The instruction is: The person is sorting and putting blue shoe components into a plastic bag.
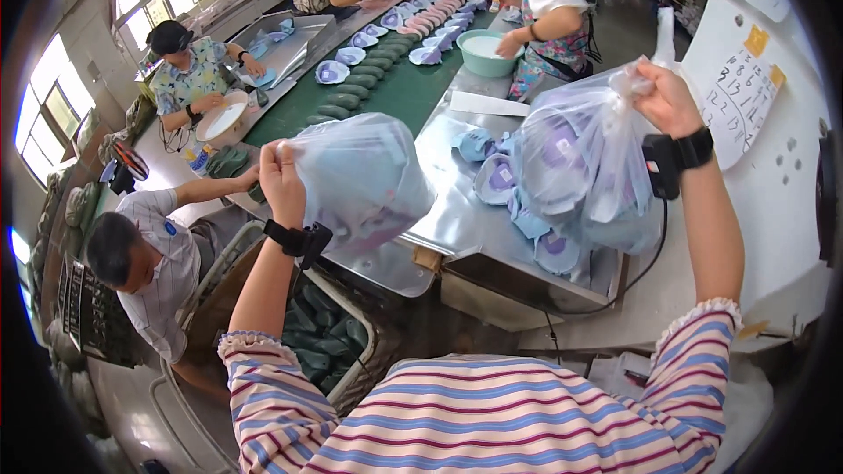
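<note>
My left hand is closed on the upper edge of a translucent plastic bag, which hangs full of pale blue pieces over the near end of the metal worktable. Raised at the right, my right hand grips the gathered neck of a second clear plastic bag. Light blue and purple shoe uppers show through its film. Several loose shoe uppers lie on the table beside and partly behind this right bag. Both bags are held up, and what sits at their bottoms is blurred by the plastic.
A green conveyor carries dark green shoe lasts and blue uppers away from me. Below my left forearm stands a bin of lasts, with a co-worker beside it. Other people work along the conveyor, near a green basin.
</note>
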Tool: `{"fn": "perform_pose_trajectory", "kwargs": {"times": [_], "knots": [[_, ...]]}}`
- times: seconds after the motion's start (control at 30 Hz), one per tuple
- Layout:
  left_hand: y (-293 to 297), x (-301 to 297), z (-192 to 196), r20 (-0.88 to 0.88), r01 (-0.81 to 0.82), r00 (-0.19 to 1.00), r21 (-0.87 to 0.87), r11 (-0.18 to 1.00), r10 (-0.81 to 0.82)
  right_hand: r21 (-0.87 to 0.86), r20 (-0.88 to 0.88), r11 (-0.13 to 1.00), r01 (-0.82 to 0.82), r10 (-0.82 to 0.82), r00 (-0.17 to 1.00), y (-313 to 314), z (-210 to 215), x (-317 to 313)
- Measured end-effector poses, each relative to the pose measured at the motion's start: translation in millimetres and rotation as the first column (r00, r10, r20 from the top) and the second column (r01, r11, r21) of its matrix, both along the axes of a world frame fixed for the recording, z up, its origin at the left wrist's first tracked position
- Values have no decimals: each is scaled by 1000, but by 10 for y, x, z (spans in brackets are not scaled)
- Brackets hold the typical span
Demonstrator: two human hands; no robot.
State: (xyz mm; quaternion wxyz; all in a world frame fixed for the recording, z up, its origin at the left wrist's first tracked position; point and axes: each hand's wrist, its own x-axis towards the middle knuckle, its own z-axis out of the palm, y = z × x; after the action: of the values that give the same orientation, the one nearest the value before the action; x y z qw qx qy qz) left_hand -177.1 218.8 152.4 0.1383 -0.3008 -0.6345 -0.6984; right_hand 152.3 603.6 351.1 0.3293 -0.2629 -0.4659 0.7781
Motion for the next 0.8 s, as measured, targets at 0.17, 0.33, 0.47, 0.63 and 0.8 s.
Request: {"fn": "perform_pose_trajectory", "kwargs": {"times": [0.17,0.33,0.47,0.63,0.8], "knots": [[559,82,-635,81,170,984,-204,964,-157,-145,-3,989,8,-9,1000,18,-407,260],[958,546,-1144,-158,494,690,-611,619,-707,-319,-22,936,147,-163,986,-361,-1162,380],[1174,968,-1214,-182,440,625,-721,535,-759,-235,316,927,293,-212,925,-468,-1835,402],[1311,1199,-918,-42,564,725,-538,627,-688,-54,624,991,-125,131,770,-380,-2272,403],[1623,1479,-1037,381,794,562,-497,350,-735,594,773,413,-690,-55,632,-698,-1995,171]]}}
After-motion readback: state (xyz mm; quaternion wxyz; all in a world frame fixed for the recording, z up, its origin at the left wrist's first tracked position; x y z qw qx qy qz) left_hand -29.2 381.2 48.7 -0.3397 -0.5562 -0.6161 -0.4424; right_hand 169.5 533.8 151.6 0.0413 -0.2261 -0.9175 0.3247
